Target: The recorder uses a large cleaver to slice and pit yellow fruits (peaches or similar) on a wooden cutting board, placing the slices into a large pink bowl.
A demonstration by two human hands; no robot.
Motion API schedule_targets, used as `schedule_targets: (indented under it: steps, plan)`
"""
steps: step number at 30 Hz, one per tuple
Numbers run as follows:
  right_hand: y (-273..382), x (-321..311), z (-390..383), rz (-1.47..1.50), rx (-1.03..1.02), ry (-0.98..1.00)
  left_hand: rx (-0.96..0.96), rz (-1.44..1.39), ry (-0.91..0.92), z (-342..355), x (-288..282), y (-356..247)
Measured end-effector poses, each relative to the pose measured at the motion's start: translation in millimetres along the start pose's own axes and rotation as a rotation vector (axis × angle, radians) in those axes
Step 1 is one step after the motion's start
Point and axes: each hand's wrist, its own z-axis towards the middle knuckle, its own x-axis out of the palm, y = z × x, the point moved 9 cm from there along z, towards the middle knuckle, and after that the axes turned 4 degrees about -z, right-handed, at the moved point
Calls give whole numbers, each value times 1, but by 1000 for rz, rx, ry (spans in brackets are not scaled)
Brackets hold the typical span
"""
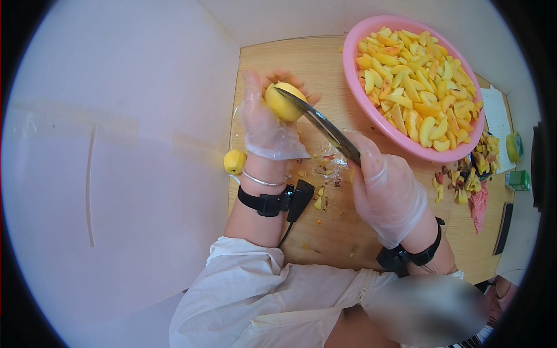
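Note:
My left hand (260,119), in a clear plastic glove, cradles a peeled yellow peach (281,104) above the wooden table. The gloved fingers of my right hand (384,187) are wrapped around a knife (328,129). Its dark blade slants up to the left, and the tip rests on or against the peach; whether it has cut in, I cannot tell. Another yellow peach (235,162) lies at the table's left edge, beside my left wrist. At the upper right, a pink basin (352,69) is heaped with yellow peach slices (415,87).
Small scraps and bits of peel (322,187) are scattered below my hands. Right of the basin lie a pile of peelings and pits (471,171), a pink cloth (478,206), a green box (517,180), a tape roll (514,147) and a paper sheet (496,113). White walls (145,116) border the table.

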Motion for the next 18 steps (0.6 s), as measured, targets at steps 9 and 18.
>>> schedule_targets:
  steps: [9,18]
  plan:
    - [12,8,-1,-312,-105,-101,-160,-270,-87,-7,1,11]
    - [19,31,-5,-356,-38,87,-51,-147,-225,-12,-6,14]
